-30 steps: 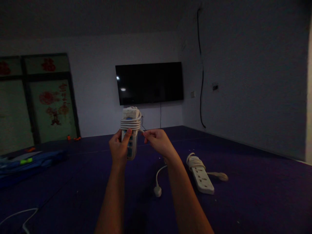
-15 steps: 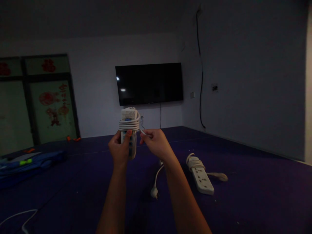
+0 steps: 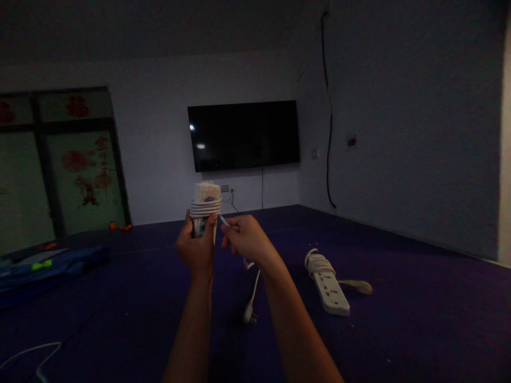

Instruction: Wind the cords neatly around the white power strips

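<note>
My left hand [image 3: 196,246] is closed around a white power strip [image 3: 206,191], held upright above the purple surface. Several turns of white cord [image 3: 205,208] wrap around the strip above my thumb. My right hand [image 3: 243,238], just to the right, pinches the cord's free run close to the strip. Below that hand a length of cord hangs down to a plug [image 3: 249,314]. A second white power strip [image 3: 330,291] lies to the right, its own cord wound around its far end and its plug [image 3: 361,287] sticking out sideways.
The purple surface [image 3: 143,298] reaches to the walls. Blue cloth [image 3: 75,263] with a bright green patch lies at the left. A white cable [image 3: 35,348] sits at the lower left, small orange objects [image 3: 120,226] near the door. A television [image 3: 243,135] hangs on the far wall.
The held strip has dropped slightly and tipped, showing more of its end. My right hand has shifted a little left and down with the cord, and the hanging plug has swung left.
</note>
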Tool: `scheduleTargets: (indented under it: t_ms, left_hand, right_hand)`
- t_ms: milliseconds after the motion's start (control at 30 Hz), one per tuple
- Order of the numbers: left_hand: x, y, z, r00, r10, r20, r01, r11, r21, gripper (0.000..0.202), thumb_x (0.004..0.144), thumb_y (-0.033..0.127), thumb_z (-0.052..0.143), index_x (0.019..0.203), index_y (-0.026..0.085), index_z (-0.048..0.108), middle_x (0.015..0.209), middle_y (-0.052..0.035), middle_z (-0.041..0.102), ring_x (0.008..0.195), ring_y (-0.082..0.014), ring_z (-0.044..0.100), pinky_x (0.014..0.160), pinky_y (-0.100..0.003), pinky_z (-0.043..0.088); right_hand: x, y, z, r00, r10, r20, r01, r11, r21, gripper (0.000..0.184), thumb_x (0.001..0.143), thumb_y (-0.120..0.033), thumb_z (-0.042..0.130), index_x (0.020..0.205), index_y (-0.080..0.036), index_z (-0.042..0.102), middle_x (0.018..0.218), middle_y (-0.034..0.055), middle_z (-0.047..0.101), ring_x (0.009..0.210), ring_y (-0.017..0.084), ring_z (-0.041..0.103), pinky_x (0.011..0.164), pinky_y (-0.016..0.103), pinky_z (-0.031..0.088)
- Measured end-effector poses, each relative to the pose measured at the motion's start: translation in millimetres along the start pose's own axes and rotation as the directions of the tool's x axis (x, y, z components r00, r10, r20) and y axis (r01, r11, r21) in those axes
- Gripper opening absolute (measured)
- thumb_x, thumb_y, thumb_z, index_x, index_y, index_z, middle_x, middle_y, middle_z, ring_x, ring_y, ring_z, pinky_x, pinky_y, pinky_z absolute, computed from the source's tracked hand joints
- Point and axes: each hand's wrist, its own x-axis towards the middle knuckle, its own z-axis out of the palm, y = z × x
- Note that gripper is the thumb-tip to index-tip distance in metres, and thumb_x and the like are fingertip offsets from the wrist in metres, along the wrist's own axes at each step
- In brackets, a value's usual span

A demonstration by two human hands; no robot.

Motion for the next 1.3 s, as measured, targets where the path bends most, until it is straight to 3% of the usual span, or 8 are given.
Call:
scheduleTargets:
  t_ms: [100, 167, 467, 600, 733, 967, 1133, 1300]
  left_hand:
    - [-3, 1, 1.3, 0.982, 0.17, -0.078, -0.15, 0.966, 0.209, 0.071, 0.071, 0.055, 0.066, 0.126, 0.011, 0.057, 0.106, -0.0155, 0.069, 0.093, -0.0252, 0.064, 0.082, -0.034, 0.046]
    - [-4, -1, 1.8, 0.963, 0.264, -0.054, -0.242, 0.935, 0.261, 0.071, 0.074, 0.056, 0.063, 0.128, 0.01, 0.055, 0.105, -0.0155, 0.069, 0.095, -0.025, 0.064, 0.082, -0.033, 0.046]
    - [0, -7, 2.9, 0.894, 0.418, 0.162, -0.445, 0.868, 0.221, 0.071, 0.084, 0.049, 0.054, 0.139, 0.007, 0.039, 0.099, -0.0141, 0.065, 0.093, -0.024, 0.061, 0.078, -0.033, 0.047]
    - [2, -7, 5.7, 0.866, 0.455, 0.207, -0.488, 0.858, 0.16, 0.069, 0.085, 0.042, 0.053, 0.143, 0.011, 0.033, 0.104, -0.0138, 0.062, 0.096, -0.0244, 0.059, 0.08, -0.035, 0.047]
    - [0, -3, 5.9, 0.853, 0.493, 0.173, -0.52, 0.832, 0.193, 0.06, 0.086, 0.036, 0.051, 0.14, 0.011, 0.039, 0.101, -0.0137, 0.062, 0.093, -0.0236, 0.058, 0.08, -0.035, 0.045]
    - [-6, 11, 4.5, 0.827, 0.543, 0.143, -0.562, 0.796, 0.224, 0.043, 0.09, 0.033, 0.048, 0.13, 0.017, 0.054, 0.096, -0.0107, 0.065, 0.087, -0.0209, 0.057, 0.078, -0.033, 0.042]
    - [-5, 18, 6.2, 0.777, 0.554, 0.299, -0.616, 0.768, 0.175, 0.044, 0.09, 0.038, 0.049, 0.128, 0.018, 0.055, 0.1, -0.0119, 0.063, 0.089, -0.0225, 0.056, 0.079, -0.035, 0.043]
    - [1, 19, 4.4, 0.745, 0.481, 0.462, -0.522, 0.852, -0.044, 0.05, 0.086, 0.035, 0.055, 0.134, 0.022, 0.049, 0.107, -0.0107, 0.059, 0.099, -0.023, 0.055, 0.087, -0.039, 0.045]
  right_hand:
    - [0, -1, 1, 0.999, -0.037, -0.008, 0.037, 0.999, -0.008, 0.029, 0.087, -0.013, 0.046, 0.059, -0.014, 0.054, 0.047, -0.0037, 0.055, 0.033, 0.004, 0.042, 0.038, 0.017, 0.031]
    - [-1, -1, 0, 0.999, -0.05, -0.014, 0.049, 0.999, -0.02, 0.034, 0.089, -0.017, 0.045, 0.056, -0.014, 0.054, 0.046, -0.0029, 0.054, 0.033, 0.005, 0.042, 0.038, 0.017, 0.03]
    - [0, 2, -7, 0.995, -0.038, -0.095, 0.038, 0.999, 0.002, 0.034, 0.089, -0.02, 0.042, 0.059, -0.014, 0.059, 0.047, -0.0013, 0.057, 0.03, 0.005, 0.039, 0.035, 0.017, 0.027]
    - [1, 4, -7, 0.99, -0.048, -0.136, 0.049, 0.999, 0.005, 0.031, 0.087, -0.025, 0.048, 0.061, -0.013, 0.061, 0.047, -0.0013, 0.057, 0.032, 0.005, 0.04, 0.036, 0.016, 0.028]
    - [1, 5, -2, 0.972, -0.065, -0.228, 0.05, 0.996, -0.07, 0.03, 0.077, -0.04, 0.064, 0.066, -0.012, 0.066, 0.05, -0.0001, 0.058, 0.037, 0.006, 0.043, 0.038, 0.018, 0.028]
    - [2, 3, 7, 0.873, -0.091, -0.479, -0.005, 0.981, -0.195, 0.052, 0.069, -0.064, 0.063, 0.061, -0.013, 0.068, 0.048, 0.0047, 0.058, 0.046, 0.013, 0.052, 0.042, 0.021, 0.029]
    - [6, 13, -2, 0.822, -0.107, -0.559, 0.01, 0.985, -0.175, 0.059, 0.072, -0.068, 0.056, 0.06, -0.011, 0.067, 0.046, 0.0049, 0.056, 0.046, 0.013, 0.05, 0.043, 0.022, 0.029]
    - [10, 21, -11, 0.832, -0.112, -0.543, 0.06, 0.992, -0.112, 0.056, 0.073, -0.063, 0.056, 0.063, -0.01, 0.068, 0.045, 0.0006, 0.051, 0.044, 0.01, 0.044, 0.045, 0.022, 0.03]
